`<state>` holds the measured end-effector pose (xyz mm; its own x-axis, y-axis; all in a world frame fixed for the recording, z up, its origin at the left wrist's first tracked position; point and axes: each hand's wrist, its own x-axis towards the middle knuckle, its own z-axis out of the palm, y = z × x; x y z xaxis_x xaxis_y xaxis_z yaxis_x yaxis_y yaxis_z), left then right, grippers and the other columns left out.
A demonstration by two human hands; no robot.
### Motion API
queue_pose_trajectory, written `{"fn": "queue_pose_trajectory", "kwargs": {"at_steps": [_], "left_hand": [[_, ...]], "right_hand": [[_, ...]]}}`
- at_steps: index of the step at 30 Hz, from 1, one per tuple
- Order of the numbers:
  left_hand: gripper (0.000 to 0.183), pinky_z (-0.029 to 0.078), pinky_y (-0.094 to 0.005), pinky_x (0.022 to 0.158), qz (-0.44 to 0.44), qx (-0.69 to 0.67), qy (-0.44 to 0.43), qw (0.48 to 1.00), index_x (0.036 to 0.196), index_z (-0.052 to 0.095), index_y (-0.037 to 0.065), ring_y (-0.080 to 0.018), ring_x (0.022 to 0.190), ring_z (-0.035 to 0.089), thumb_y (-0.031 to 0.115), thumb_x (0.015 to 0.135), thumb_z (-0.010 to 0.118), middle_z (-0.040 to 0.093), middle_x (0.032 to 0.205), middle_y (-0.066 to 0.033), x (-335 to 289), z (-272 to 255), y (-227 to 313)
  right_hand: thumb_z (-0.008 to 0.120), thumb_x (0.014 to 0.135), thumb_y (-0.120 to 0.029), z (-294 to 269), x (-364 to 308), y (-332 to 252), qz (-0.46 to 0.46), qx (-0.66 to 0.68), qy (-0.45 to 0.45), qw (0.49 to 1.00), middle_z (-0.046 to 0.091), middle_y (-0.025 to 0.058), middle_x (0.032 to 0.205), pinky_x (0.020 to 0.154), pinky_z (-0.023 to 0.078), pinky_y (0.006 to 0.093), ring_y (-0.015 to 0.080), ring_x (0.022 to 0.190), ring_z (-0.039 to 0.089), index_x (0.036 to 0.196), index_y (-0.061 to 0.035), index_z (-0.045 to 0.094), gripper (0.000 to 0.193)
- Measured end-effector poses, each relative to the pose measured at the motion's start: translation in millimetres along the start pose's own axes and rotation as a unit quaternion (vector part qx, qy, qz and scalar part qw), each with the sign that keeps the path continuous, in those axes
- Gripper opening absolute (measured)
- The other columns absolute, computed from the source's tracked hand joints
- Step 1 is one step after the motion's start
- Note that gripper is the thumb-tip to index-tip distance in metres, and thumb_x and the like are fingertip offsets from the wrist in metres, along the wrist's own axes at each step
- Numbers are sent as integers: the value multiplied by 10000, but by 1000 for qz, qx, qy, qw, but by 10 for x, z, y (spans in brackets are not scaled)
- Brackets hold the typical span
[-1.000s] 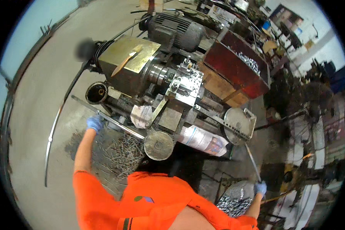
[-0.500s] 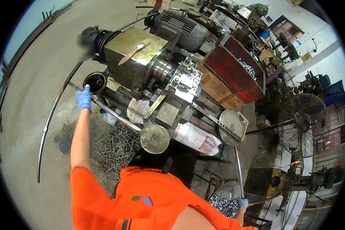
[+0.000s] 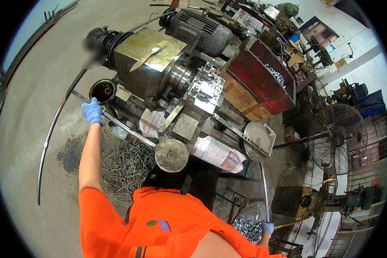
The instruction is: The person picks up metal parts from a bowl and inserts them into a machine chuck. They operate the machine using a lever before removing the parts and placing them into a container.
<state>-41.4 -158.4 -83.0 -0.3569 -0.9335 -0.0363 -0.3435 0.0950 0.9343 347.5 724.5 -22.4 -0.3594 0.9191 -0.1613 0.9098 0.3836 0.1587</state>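
Left hand (image 3: 91,113), arm extended toward 12 o'clock, was clamped on the left lever (image 3: 131,130) at 9 o'clock; right hand (image 3: 268,228), held low, was clamped on the right lever (image 3: 265,189) at 5 o'clock.

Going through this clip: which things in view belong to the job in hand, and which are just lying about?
Apparently in use:
- left hand, on the left lever
- right hand, around the end of the right lever
- metalworking machine

Apparently lying about:
- brush, atop the machine
- scrap pile, on the floor
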Motion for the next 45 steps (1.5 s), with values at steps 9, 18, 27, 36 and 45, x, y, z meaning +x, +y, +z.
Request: {"fn": "queue_pose_trajectory", "kwargs": {"at_steps": [9, 18, 27, 36, 45], "left_hand": [[328, 466, -382, 595, 38, 26, -3, 999, 789, 538, -45, -265, 626, 601, 262, 780, 653, 617, 680, -166, -49, -41, 51], [333, 411, -338, 481, 35, -74, -20, 996, 721, 541, -6, -173, 493, 495, 297, 802, 651, 535, 576, -71, -296, -110, 142], [331, 418, -336, 481, 40, -86, -28, 995, 729, 552, -7, -177, 501, 520, 300, 809, 645, 563, 595, -81, -282, -101, 116], [338, 424, -340, 486, 34, -81, -22, 996, 734, 554, -12, -193, 498, 529, 304, 803, 650, 575, 609, -94, -156, -64, -25], [314, 425, -329, 482, 47, -100, -27, 994, 765, 569, -15, -180, 500, 527, 287, 810, 641, 581, 620, -85, -225, -91, 60]], "right_hand": [[610, 717, -402, 192, 107, 147, -41, -11, 55, 998, 622, 268, 853, 768, 479, 434, 375, 895, 610, 793, 47, 653, 458], [660, 651, -306, 118, -20, 74, -20, 34, 35, 999, 632, 237, 888, 788, 478, 426, 366, 894, 611, 857, -19, 667, 354], [685, 624, -313, 199, 44, 105, 18, 26, 39, 999, 628, 238, 934, 795, 478, 415, 367, 913, 604, 876, -5, 657, 399], [654, 652, -309, 170, -46, 104, -12, 33, 40, 999, 625, 236, 931, 788, 473, 431, 380, 920, 595, 879, -12, 655, 374], [627, 663, -281, 103, -184, -26, 7, 34, 43, 998, 620, 244, 960, 817, 472, 417, 369, 944, 594, 899, 4, 652, 371]]}}
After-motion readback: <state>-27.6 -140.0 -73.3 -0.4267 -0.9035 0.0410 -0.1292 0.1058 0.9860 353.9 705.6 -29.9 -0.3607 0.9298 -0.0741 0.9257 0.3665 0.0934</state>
